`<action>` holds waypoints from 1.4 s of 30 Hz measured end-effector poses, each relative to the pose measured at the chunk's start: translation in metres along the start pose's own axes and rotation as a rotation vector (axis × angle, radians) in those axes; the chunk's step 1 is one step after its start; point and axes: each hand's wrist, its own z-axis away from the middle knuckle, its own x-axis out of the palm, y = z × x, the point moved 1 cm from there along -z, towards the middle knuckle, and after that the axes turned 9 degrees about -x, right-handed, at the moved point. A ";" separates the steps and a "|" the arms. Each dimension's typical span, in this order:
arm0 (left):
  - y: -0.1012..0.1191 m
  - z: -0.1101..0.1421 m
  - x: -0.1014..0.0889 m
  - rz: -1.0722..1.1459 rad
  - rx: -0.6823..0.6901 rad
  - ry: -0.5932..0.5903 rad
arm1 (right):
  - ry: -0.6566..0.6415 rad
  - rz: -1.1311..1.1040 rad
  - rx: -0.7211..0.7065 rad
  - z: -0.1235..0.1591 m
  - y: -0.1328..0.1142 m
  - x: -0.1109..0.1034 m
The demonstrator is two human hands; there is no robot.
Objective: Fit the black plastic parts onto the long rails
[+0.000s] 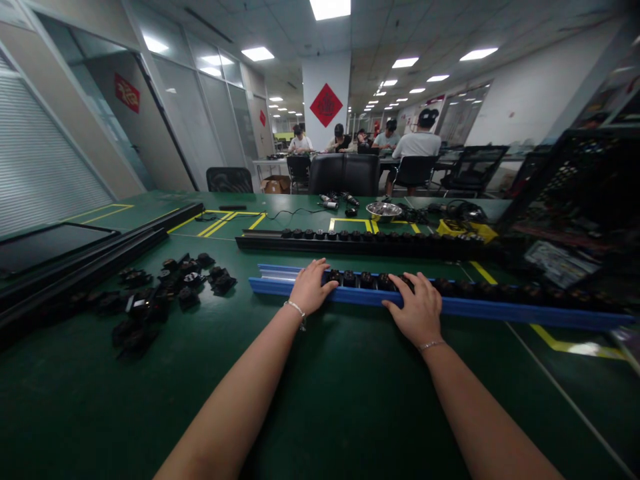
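A long blue rail (280, 288), shaped like an open channel, lies across the green table in front of me. A row of small round black parts (367, 279) sits inside it; the rail's left end holds none. My left hand (313, 290) grips across the rail just left of the first black parts, thumb on the near side, fingers over the top. Farther right, my right hand (419, 308) is also closed over the rail, its thumb at the front wall and its bent fingers touching black parts. Its palm hides some of the row.
Behind the blue rail lies a black rail (270, 243) with a similar row. Loose black parts (173, 283) are heaped at left, near long black rails (145, 243). At the back stand a metal bowl (384, 211) and a yellow tray (470, 230). Several people sit beyond.
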 end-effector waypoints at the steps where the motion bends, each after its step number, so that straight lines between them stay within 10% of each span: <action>1: 0.003 -0.003 0.003 -0.015 -0.037 -0.041 | 0.000 -0.001 -0.002 0.000 0.000 0.000; 42: -0.017 -0.032 -0.016 -0.054 -0.019 -0.273 | -0.006 -0.015 0.003 -0.001 -0.001 -0.001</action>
